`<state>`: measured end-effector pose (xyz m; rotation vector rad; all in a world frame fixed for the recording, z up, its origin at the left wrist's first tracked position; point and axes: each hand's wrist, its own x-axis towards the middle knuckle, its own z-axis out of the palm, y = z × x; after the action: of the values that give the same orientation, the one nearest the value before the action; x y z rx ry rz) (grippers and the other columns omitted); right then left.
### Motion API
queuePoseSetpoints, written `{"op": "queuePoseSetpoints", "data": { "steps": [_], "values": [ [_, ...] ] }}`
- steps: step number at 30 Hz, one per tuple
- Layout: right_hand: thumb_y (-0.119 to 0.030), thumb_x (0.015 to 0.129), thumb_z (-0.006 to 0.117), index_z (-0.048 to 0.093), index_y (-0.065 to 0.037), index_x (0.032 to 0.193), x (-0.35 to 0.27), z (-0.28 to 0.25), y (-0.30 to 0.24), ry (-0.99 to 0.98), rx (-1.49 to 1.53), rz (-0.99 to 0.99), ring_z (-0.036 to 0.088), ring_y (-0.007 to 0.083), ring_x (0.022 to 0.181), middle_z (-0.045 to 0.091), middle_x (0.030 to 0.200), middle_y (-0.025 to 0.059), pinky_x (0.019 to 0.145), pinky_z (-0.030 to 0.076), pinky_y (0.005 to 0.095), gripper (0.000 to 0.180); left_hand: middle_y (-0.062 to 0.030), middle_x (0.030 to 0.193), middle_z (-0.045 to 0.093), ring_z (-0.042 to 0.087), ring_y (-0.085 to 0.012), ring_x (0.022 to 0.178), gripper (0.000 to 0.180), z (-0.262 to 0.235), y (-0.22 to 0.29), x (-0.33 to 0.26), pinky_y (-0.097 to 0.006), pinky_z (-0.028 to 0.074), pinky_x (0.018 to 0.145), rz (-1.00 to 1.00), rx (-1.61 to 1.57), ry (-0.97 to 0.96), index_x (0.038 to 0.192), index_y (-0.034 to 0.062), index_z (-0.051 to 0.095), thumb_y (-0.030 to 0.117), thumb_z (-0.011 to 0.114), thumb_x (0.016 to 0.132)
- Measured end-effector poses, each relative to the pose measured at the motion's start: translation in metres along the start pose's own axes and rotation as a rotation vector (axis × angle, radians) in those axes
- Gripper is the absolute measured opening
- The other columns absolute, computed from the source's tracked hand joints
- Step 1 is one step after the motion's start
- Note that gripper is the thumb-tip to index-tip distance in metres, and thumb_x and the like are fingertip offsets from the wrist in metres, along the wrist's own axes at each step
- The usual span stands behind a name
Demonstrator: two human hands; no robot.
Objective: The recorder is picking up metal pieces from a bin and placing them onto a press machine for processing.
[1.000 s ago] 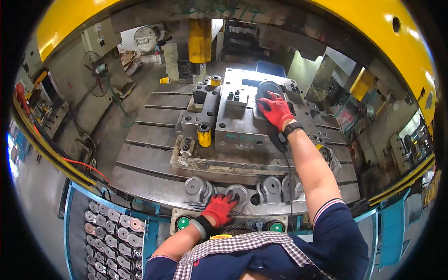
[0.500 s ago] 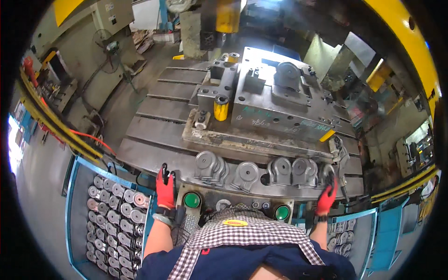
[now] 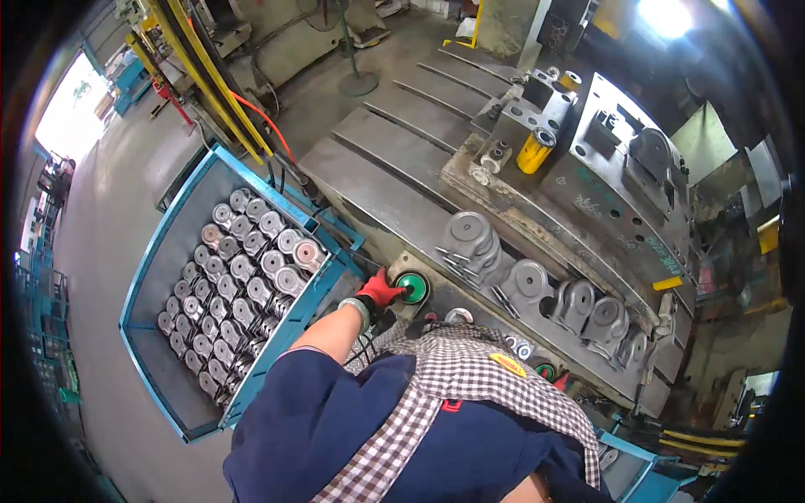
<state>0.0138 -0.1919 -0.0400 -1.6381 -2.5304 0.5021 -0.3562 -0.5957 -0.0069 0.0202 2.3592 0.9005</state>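
Note:
My left hand [image 3: 381, 291], in a red glove with dark fingertips, reaches onto a round green push button [image 3: 412, 287] on the control panel. Its fingers stretch over the button and hold nothing. My right hand [image 3: 561, 381], gloved in red too, is at a second green button [image 3: 545, 371]; the apron hides most of it, so its fingers cannot be made out. Beyond the panel, grey metal parts with round discs stand along the press table edge: a stacked group [image 3: 470, 239], a part [image 3: 528, 281] and several more to the right. Another disc-shaped part [image 3: 650, 149] sits on the die.
A blue-framed bin [image 3: 138, 293] full of similar metal parts stands at my left, another blue bin [image 3: 625, 461] at lower right. The steel die block [image 3: 587, 189] with a yellow post [image 3: 537, 151] rises from the slotted press table [image 3: 377, 163]. An orange hose [image 3: 268, 121] runs behind the bin.
My view has swung left, bringing more of the left bin into sight. Both hands have come down from beside the table edge to the green buttons.

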Motion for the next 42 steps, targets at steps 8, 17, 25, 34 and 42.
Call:
{"op": "queuePoseSetpoints", "data": {
  "steps": [8, 17, 25, 34, 42],
  "values": [
    [-0.054, 0.064, 0.066, 0.022, 0.002, 0.135, -0.011, -0.041, -0.052, -0.056, -0.083, 0.118, 0.047, 0.0400, 0.107, 0.046, 0.118, 0.0270, 0.089, 0.040, 0.0436, 0.100, -0.0239, 0.119, 0.051, 0.051, -0.0314, 0.110, 0.092, 0.002, -0.001, 0.004, -0.037, 0.042, 0.091, 0.208, -0.112, 0.052, 0.126, -0.0087, 0.032, 0.039, 0.077, 0.061],
    [-0.056, 0.062, 0.068, 0.024, -0.004, 0.136, -0.022, -0.047, -0.072, -0.049, -0.135, 0.222, 0.050, 0.0337, 0.102, 0.047, 0.114, 0.0191, 0.084, 0.043, 0.0408, 0.101, -0.0218, 0.117, 0.053, 0.053, -0.0293, 0.108, 0.094, 0.004, -0.020, 0.023, -0.035, 0.044, 0.087, 0.155, -0.118, 0.019, 0.130, -0.0079, 0.026, 0.035, 0.077, 0.064],
    [-0.057, 0.062, 0.067, 0.024, -0.005, 0.136, -0.022, -0.052, -0.072, -0.039, -0.108, 0.220, 0.052, 0.0339, 0.099, 0.049, 0.111, 0.0193, 0.082, 0.044, 0.0407, 0.101, -0.0274, 0.120, 0.049, 0.048, -0.0368, 0.113, 0.102, 0.013, -0.057, 0.061, -0.040, 0.040, 0.093, 0.170, 0.059, -0.019, 0.132, -0.0055, 0.025, 0.050, 0.074, 0.061],
    [-0.059, 0.063, 0.065, 0.021, -0.006, 0.138, -0.024, -0.046, -0.065, -0.025, -0.081, 0.190, 0.049, 0.0340, 0.103, 0.047, 0.114, 0.0203, 0.085, 0.042, 0.0418, 0.102, -0.0279, 0.118, 0.050, 0.048, -0.0367, 0.112, 0.100, -0.008, 0.003, 0.005, -0.040, 0.042, 0.091, 0.128, 0.069, -0.006, 0.129, -0.0063, 0.029, 0.051, 0.074, 0.061],
    [-0.060, 0.065, 0.063, 0.019, -0.007, 0.138, -0.026, -0.050, -0.067, -0.025, -0.068, 0.169, 0.047, 0.0353, 0.106, 0.046, 0.117, 0.0217, 0.086, 0.041, 0.0421, 0.100, -0.0281, 0.121, 0.047, 0.046, -0.0354, 0.115, 0.101, -0.002, -0.020, 0.028, -0.038, 0.039, 0.094, 0.141, 0.105, 0.006, 0.129, -0.0084, 0.028, 0.051, 0.074, 0.061]
  ]
}}
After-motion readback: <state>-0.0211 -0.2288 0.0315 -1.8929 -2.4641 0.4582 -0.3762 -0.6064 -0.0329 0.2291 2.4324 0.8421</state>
